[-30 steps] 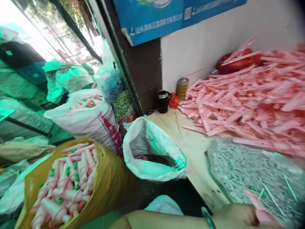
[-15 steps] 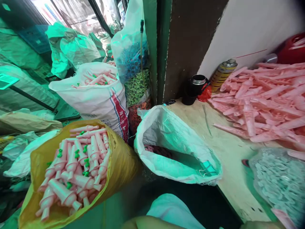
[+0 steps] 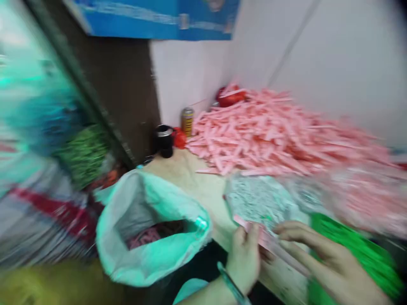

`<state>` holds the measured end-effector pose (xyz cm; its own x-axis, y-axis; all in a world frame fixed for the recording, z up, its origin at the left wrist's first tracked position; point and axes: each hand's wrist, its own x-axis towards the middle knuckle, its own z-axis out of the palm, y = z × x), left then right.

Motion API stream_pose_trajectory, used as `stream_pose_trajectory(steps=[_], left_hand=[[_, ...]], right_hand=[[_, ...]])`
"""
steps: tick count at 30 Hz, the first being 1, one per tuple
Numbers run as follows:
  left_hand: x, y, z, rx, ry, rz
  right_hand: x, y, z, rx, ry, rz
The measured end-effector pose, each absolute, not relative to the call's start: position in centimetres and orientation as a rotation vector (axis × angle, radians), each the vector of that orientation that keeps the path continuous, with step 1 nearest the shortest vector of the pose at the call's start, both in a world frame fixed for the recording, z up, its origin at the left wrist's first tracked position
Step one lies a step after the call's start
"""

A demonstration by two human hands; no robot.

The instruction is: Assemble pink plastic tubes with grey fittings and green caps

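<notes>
The whole view is blurred by motion. Low in the middle, my left hand [image 3: 244, 258], with a green bangle at the wrist, grips a long pink plastic piece [image 3: 267, 243]. My right hand [image 3: 321, 254] lies close to the same piece, its fingers reaching over it, and I cannot tell whether they hold it. Just beyond both hands is a clear bag of small pale grey pieces [image 3: 257, 199]. Behind that bag, a big heap of similar pink plastic pieces [image 3: 270, 135] covers the table. A green item [image 3: 352, 250] lies under my right hand.
A white woven sack [image 3: 149, 254] stands open by the wooden table's edge [image 3: 187, 173]. A black flask [image 3: 164, 142], a spray can [image 3: 187, 121] and a red bag [image 3: 179, 139] stand in the corner. Blurred sacks fill the left side, with a blue carton [image 3: 155, 19] overhead.
The view has swung right and blurred. Both hands now show low in the middle, around the pink piece, where earlier only a hand and arm showed at the bottom edge.
</notes>
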<state>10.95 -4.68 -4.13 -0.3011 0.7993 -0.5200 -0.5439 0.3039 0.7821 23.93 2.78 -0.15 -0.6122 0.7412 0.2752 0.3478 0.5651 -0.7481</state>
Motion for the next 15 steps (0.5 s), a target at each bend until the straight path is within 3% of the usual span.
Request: stream_pose_trajectory(steps=[5,15], left_hand=[[12.8,-1.4,-3.4,0.445,1.072,1.235],[18.6,0.8,-4.0,0.616,1.058,1.089]], right_hand=[[26.1,2.3,0.7,-1.077,-2.155,0.912],[31.4,1.4,-1.3,-1.165,-1.965,0.674]])
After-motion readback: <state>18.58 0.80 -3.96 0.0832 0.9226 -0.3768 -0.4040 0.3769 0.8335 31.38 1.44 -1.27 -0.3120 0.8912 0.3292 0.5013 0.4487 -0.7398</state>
